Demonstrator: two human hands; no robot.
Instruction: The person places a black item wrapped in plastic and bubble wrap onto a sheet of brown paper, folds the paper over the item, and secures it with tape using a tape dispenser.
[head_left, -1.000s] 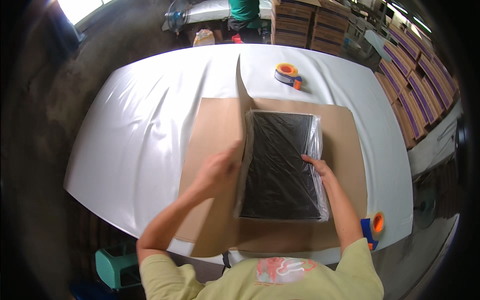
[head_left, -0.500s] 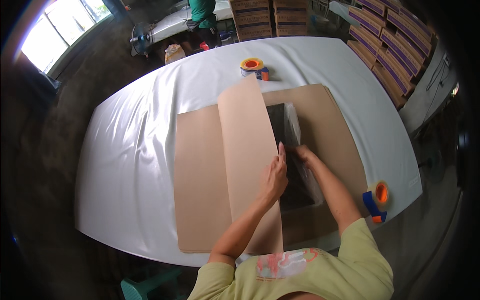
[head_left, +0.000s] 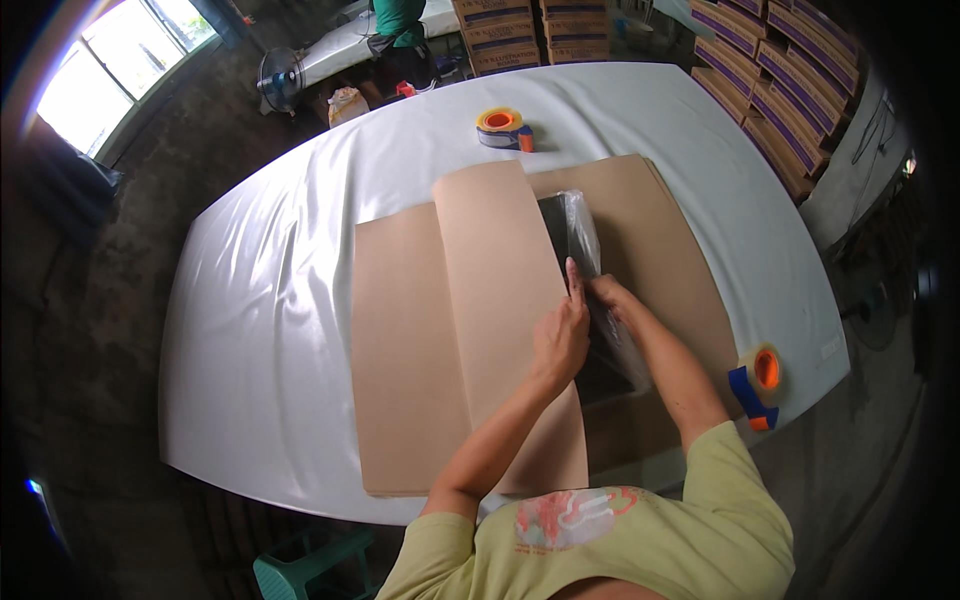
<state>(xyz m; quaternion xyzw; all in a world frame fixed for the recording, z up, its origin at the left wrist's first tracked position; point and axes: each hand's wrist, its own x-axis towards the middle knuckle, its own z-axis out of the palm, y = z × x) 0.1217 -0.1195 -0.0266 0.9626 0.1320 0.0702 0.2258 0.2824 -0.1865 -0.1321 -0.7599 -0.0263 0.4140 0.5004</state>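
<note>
One flap (head_left: 490, 230) over, one strip of dark pack (head_left: 555, 225) bare

Reading the clock from the middle of my brown paper (head_left: 400, 350), with 12 away from me, the pack lies toward 2 o'clock, on the paper, on the white counter (head_left: 260, 330). The wrapping looks part done: the flap hides the pack's 9 o'clock side, while its 3 o'clock strip, in clear film (head_left: 582, 220), shows. Paper beyond that lies flat, unfolded, and I see no tape across the flap.

My left fingers (head_left: 574, 285) are at the flap's edge, index straight, others curled; my right fingers (head_left: 603, 287) are bunched narrow beside the film. I cannot tell whether either pinches anything.

Both tape rolls, at 12 (head_left: 500, 120) and just past 3 (head_left: 767, 367), sit outside my fingers.

Cartons (head_left: 800, 90) between 1 and 2 o'clock carry printed lettering on purple bands; a faint counter mark (head_left: 830, 347) at 3 is too small to read.
</note>
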